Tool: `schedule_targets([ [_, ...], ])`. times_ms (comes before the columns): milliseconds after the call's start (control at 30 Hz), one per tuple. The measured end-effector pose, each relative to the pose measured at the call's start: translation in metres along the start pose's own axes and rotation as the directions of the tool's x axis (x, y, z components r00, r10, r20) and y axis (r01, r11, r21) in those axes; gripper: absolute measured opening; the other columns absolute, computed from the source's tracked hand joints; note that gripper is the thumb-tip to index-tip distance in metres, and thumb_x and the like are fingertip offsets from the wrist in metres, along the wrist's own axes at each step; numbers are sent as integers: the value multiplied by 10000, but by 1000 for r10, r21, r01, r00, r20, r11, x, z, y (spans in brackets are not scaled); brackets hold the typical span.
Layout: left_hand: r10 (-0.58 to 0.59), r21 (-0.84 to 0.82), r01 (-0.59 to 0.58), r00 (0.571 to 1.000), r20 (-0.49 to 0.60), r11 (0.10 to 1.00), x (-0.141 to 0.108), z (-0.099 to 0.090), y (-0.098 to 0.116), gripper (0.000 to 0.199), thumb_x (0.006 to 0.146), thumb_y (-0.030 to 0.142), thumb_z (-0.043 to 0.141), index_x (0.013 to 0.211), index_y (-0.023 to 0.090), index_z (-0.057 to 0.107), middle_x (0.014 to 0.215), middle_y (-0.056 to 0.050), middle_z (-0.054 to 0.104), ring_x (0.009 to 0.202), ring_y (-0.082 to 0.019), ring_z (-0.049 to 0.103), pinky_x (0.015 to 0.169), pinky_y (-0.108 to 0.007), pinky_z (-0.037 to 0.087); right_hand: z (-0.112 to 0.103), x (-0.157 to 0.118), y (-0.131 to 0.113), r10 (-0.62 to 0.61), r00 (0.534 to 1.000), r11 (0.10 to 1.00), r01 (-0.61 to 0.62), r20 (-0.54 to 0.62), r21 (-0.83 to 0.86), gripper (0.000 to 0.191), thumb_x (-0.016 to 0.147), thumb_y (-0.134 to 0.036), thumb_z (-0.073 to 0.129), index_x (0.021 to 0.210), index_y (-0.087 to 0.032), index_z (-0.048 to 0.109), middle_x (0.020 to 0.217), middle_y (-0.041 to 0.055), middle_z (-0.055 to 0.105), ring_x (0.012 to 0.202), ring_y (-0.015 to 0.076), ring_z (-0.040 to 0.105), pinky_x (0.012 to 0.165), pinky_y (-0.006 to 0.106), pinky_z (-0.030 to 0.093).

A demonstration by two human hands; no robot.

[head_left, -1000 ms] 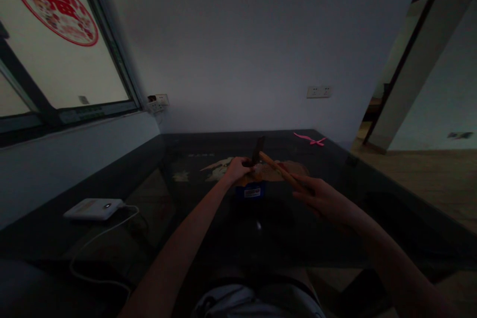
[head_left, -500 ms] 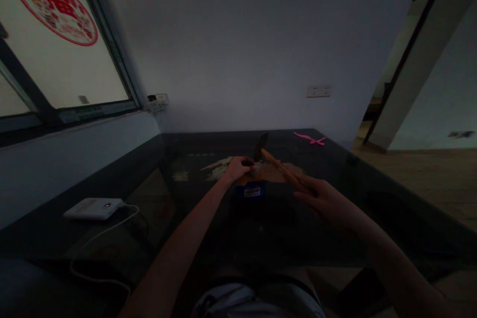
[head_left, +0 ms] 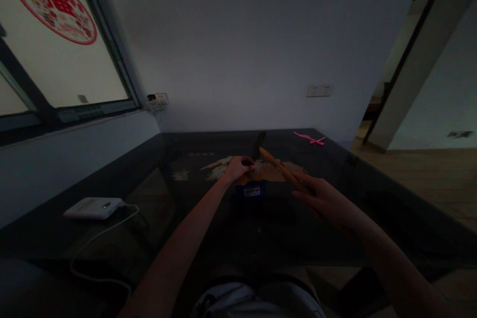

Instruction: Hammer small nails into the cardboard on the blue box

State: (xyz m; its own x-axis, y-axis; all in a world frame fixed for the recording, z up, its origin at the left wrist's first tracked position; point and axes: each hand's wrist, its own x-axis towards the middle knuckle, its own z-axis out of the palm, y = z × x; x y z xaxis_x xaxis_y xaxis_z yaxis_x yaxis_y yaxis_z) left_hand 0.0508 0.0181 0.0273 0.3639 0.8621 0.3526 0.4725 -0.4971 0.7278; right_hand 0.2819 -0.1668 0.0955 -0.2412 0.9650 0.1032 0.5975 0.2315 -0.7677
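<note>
A hammer with a wooden handle (head_left: 278, 163) and a dark head (head_left: 258, 145) is in my right hand (head_left: 322, 196), fingers closed round the handle's lower end. The head is raised just beyond my left hand (head_left: 237, 168), whose thumb and fingers pinch something small and pale at their tips; it is too dim to name. Beneath my left fingers lies a brown, uneven-edged sheet (head_left: 274, 173). A blue box (head_left: 249, 190) with a white label sits under its near side.
On the dark glossy table (head_left: 212, 228), a white power bank (head_left: 95, 208) with a white cable (head_left: 100, 232) lies at the left. A pink ribbon-like strip (head_left: 311, 139) lies at the far right. Behind the table rises a wall with sockets (head_left: 319, 91).
The hammer head has shifted slightly left, and my right hand has tilted a little with it. My left hand stays in place.
</note>
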Motion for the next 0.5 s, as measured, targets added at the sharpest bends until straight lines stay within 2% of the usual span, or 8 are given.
schedule_targets([
  [67,-4,-12,4,1000,-2,1000,-1,0,1,242,692,300,654,842,116,703,817,-68,710,740,-173,634,690,-258,481,0,0,-1,-2,1000,1000,2,-11,-7,603,792,-337,527,1356,-143,433,574,-8,570,389,128,447,375,243,368],
  [200,-24,5,24,1000,-7,1000,-2,-1,5,260,675,302,673,838,101,694,842,-79,710,764,-191,640,710,-281,486,1,0,-1,-40,999,998,40,-18,-38,591,770,-341,563,1323,-148,489,755,55,685,503,172,575,481,289,468],
  [267,-19,-6,19,1000,-6,1000,-1,-2,6,250,668,287,682,836,101,687,856,-82,709,780,-194,644,730,-288,490,2,0,-1,-18,1000,999,17,-16,-48,593,782,-343,548,1328,-123,478,741,63,697,501,182,593,494,308,489],
  [367,2,-132,0,1000,12,991,3,-3,3,248,651,225,699,870,116,659,867,-74,707,787,-177,647,729,-278,503,1,-1,-1,-51,997,998,48,-62,-43,582,792,-326,537,1334,-125,471,840,88,720,630,219,654,581,344,533],
  [433,17,-250,-12,1000,20,968,5,-6,0,327,630,173,710,942,125,625,867,-67,705,771,-161,648,718,-275,514,0,-1,-2,-117,987,993,114,-108,-29,553,781,-309,557,1309,-153,507,989,88,711,807,247,669,696,361,542],
  [500,30,-329,-25,999,11,944,5,-9,-2,401,613,132,713,997,125,596,875,-73,702,759,-149,648,730,-286,519,-1,-1,-3,-143,981,990,143,-130,-12,536,780,-303,564,1298,-172,520,1010,73,712,858,256,667,722,364,544],
])
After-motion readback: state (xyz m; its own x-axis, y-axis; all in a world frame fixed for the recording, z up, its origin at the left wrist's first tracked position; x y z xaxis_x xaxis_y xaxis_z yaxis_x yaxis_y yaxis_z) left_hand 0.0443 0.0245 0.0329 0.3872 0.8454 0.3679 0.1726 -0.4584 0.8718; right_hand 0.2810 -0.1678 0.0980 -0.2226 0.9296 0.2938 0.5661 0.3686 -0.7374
